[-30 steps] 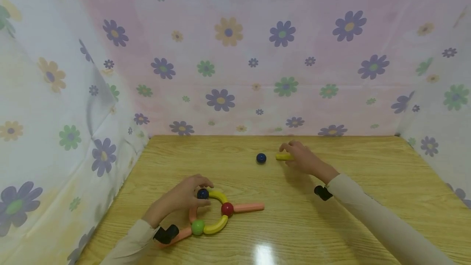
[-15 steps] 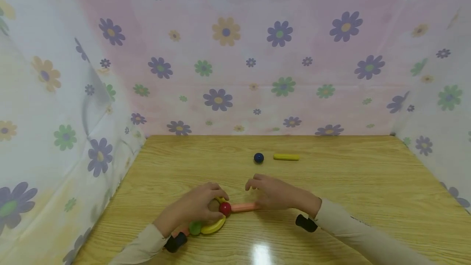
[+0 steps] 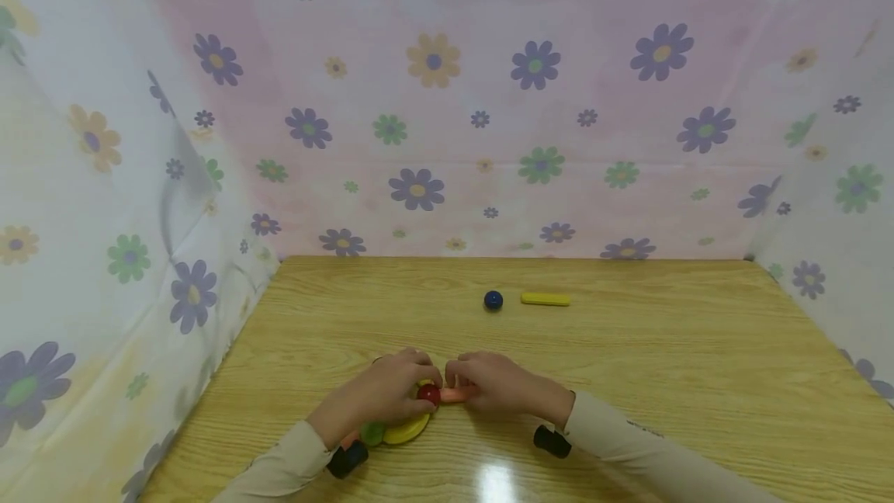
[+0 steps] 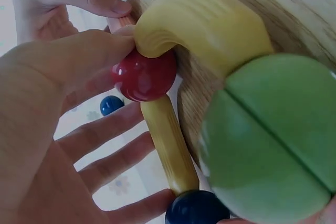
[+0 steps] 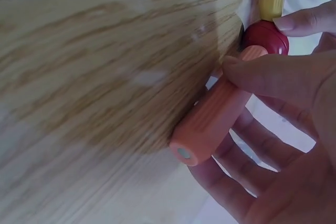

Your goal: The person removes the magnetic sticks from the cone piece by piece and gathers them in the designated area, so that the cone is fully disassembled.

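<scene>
In the head view my left hand (image 3: 384, 388) holds the red ball (image 4: 144, 77) of a toy ring between thumb and fingers. Two curved yellow pieces, one near (image 4: 205, 24) and one farther (image 4: 170, 145), run from this ball to a green ball (image 4: 268, 135) and a dark blue ball (image 4: 197, 208). My right hand (image 3: 506, 386) pinches a straight salmon stick (image 5: 210, 116) that extends from the red ball to the right, thumb along its top. A small metal disc shows in the stick's free end. The left hand covers much of the ring in the head view.
Farther back on the wooden table (image 3: 663, 332) lie a loose dark blue ball (image 3: 493, 300) and a straight yellow stick (image 3: 545, 299). Flower-patterned cloth (image 3: 482, 138) walls off the back and both sides.
My right hand has left the yellow stick at the back, come toward me and taken hold of the salmon stick. My left hand has shifted right from the ring's blue ball onto the red ball.
</scene>
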`<state>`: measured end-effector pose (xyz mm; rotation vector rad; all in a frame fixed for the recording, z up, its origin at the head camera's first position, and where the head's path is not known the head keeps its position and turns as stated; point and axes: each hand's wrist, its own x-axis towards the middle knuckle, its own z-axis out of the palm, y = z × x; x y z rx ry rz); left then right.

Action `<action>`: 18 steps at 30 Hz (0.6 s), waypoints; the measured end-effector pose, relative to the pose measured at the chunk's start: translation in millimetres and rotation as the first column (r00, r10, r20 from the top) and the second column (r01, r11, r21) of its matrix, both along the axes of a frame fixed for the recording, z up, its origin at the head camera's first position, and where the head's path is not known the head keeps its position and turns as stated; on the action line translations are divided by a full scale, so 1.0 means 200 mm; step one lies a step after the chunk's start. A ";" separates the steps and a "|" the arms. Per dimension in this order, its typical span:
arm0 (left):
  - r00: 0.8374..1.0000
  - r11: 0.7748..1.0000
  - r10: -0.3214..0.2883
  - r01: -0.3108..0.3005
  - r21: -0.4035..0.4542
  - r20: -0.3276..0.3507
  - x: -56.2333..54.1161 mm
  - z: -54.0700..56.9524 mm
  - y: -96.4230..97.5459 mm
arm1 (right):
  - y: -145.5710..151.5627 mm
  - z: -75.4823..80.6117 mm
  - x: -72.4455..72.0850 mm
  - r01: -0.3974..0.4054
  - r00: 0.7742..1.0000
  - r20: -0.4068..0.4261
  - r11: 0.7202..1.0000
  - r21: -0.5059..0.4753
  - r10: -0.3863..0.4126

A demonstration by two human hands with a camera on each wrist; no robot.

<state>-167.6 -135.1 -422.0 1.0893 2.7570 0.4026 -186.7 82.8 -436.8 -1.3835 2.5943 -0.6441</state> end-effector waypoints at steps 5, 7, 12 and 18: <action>0.999 0.999 0.035 -0.035 0.017 0.006 0.00 0.00 0.00 | 0.00 0.00 0.01 0.026 0.999 -0.021 1.000 0.017 -0.025; 0.999 0.999 0.044 -0.044 0.023 -0.001 0.00 0.00 0.00 | 0.00 0.00 0.01 0.032 0.999 -0.036 0.999 0.016 -0.031; 0.996 0.997 0.080 -0.079 0.018 -0.046 0.01 -0.02 -0.02 | 0.07 0.01 0.01 0.095 0.995 -0.038 0.995 -0.011 -0.095; 0.994 0.994 0.102 -0.103 0.046 0.026 0.01 -0.03 -0.08 | 0.20 0.03 -0.04 0.126 0.992 -0.008 0.990 -0.057 -0.127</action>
